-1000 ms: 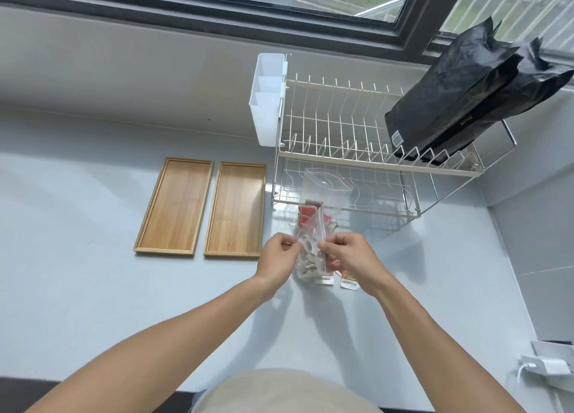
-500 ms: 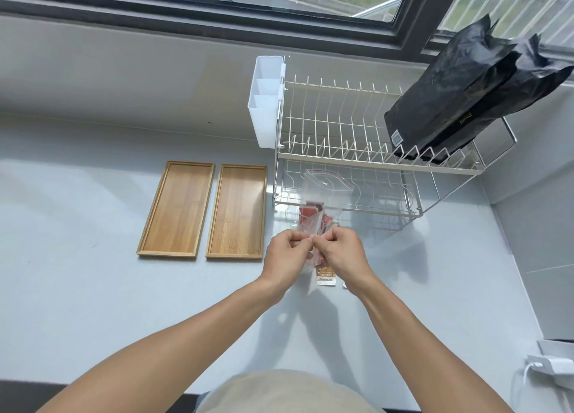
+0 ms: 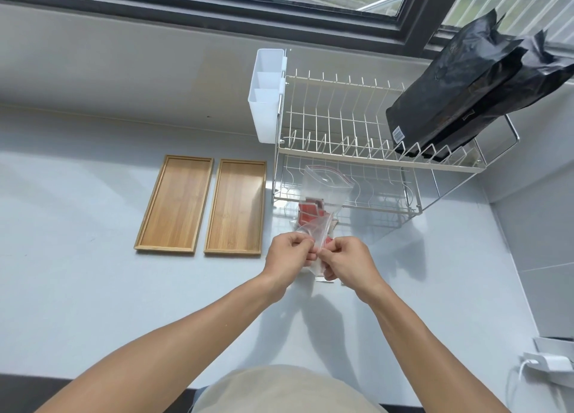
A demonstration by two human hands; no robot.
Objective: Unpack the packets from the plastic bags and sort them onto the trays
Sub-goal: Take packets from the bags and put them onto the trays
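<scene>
Both hands' fingers, left hand [image 3: 290, 254] and right hand [image 3: 344, 258], pinch the plastic bag [image 3: 320, 231] right of the trays [image 3: 236, 206]; uneven pulling may spill packets [image 3: 310, 213] onto the bench [image 3: 93, 288].

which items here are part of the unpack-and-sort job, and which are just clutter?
Job:
- small clear bag, pinched by left hand and right hand
- second clear bag with red packets, standing behind
- two wooden trays, left and right, nothing on them

Lying about:
- dish rack
- white cutlery holder
- black pouches
- white charger
</scene>
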